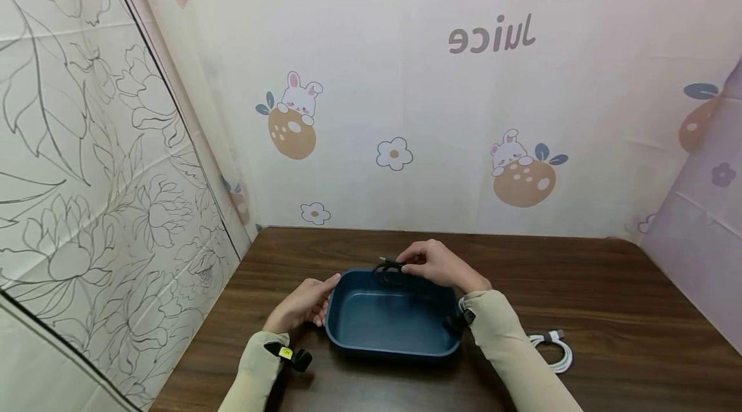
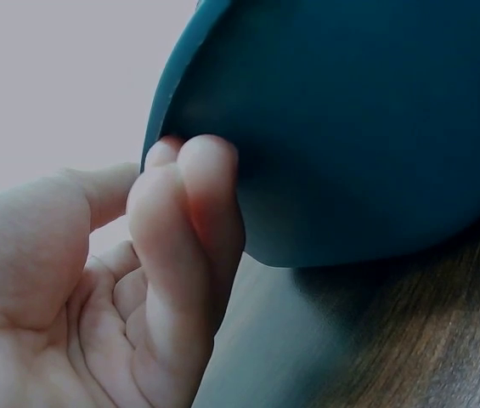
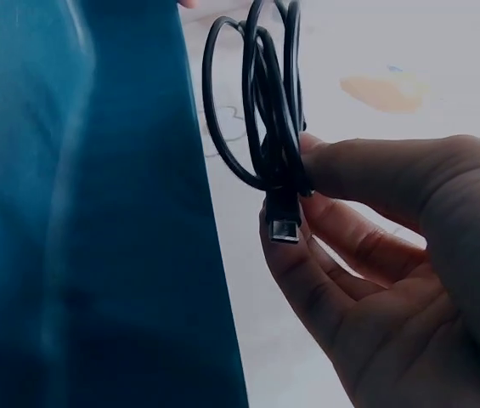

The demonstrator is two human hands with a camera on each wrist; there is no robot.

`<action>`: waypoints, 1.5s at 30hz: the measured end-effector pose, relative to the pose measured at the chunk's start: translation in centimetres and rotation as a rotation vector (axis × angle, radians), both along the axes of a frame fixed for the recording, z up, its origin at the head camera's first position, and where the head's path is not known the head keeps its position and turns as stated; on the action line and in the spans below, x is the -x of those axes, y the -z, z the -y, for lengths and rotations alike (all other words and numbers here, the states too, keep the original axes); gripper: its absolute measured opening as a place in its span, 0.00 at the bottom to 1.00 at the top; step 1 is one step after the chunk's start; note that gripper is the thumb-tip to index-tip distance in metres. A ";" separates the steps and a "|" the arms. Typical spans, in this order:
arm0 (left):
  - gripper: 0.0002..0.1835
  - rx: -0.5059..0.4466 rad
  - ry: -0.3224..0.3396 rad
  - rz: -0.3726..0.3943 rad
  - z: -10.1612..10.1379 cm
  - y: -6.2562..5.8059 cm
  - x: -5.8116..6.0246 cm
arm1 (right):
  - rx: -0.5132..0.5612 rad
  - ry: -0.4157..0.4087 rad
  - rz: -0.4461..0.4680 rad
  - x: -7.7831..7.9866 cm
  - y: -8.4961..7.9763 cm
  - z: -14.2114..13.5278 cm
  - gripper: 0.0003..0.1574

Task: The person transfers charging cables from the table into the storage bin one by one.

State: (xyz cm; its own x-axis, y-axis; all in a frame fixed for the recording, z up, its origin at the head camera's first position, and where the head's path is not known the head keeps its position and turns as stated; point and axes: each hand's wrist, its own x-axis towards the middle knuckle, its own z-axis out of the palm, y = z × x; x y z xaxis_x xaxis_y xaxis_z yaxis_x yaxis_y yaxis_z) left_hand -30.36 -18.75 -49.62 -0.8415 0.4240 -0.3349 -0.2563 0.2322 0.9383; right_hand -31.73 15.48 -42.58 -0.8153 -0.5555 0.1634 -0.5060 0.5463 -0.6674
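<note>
Right fingers (image 3: 297, 272) pinching cable (image 3: 273, 157), left (image 2: 170, 242) gripping tray (image 1: 388, 328)

text: "Juice" (image 1: 491, 34), grey, mirror-reversed | on: backdrop (image 1: 394, 77) | yellow tag (image 1: 286, 353) over left sleeve (image 1: 253, 364): too small to read

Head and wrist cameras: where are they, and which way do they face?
Head: worn there, facing forward and down; shows left hand, right hand, cream sleeves, blue rectangular tray.
Left wrist: worn there, facing the left hand gripping the tray.
Right wrist: worn there, facing the right hand pinching the coiled black cable.
Head and right wrist views share that cable.
</note>
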 end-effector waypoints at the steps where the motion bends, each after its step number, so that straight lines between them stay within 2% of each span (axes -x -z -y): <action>1: 0.33 0.000 -0.002 0.002 0.0 0.0 0.0 | 0.001 -0.006 -0.002 0.1 0.1 0.2 0.11; 10: 0.33 -0.006 -0.011 0.008 0.0 0.0 0.0 | -0.037 -0.050 -0.035 0.1 0.3 1.6 0.11; 35: 0.33 0.011 -0.013 -0.002 -0.1 0.0 0.0 | -0.083 -0.155 0.002 0.2 1.6 4.8 0.10; 41: 0.34 0.010 0.003 -0.007 -0.2 0.2 0.3 | -0.125 -0.161 0.024 -0.1 1.9 5.2 0.09; 45: 0.34 0.018 0.002 -0.007 -0.1 0.3 0.2 | -0.139 -0.195 0.028 -0.1 2.2 5.7 0.08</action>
